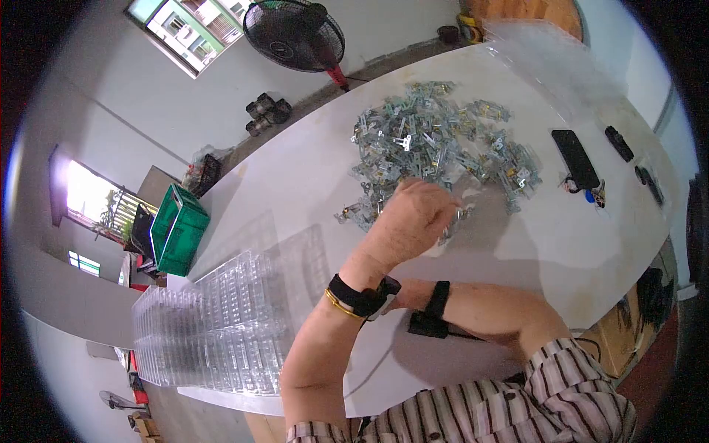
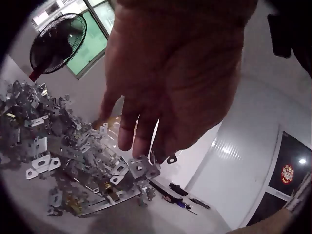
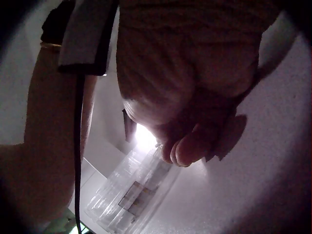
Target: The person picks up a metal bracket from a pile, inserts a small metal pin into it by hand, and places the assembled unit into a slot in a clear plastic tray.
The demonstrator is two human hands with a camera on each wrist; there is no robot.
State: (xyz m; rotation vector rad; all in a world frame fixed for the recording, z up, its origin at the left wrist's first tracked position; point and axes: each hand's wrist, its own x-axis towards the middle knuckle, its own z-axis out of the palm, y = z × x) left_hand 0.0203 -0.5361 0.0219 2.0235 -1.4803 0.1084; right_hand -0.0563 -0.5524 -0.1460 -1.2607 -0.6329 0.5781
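Head camera nearest, we see the right hand [image 1: 408,294], fingers curled; we cannot tell if it holds anything. Farther out, the left hand [image 1: 415,218] pinches a metal bracket [image 2: 142,168] at the bracket pile [image 1: 413,133] on the table [image 1: 273,199]; beyond stands a fan [image 1: 294,35].

"What's the surface?"

"A white table [image 1: 295,177] with a curved edge, and a loose heap of metal parts [image 1: 413,140] on its far side, some bits brass-coloured"

"And at the left?"

"Clear plastic trays [image 1: 236,332], closely stacked in rows"

"The right?"

"A black phone [image 1: 576,159], keys [image 1: 598,195] with something blue just beside its near end, and two small dark objects [image 1: 619,143] further right. Beyond them, clear plastic sheeting [image 1: 539,63] lies by the far edge"
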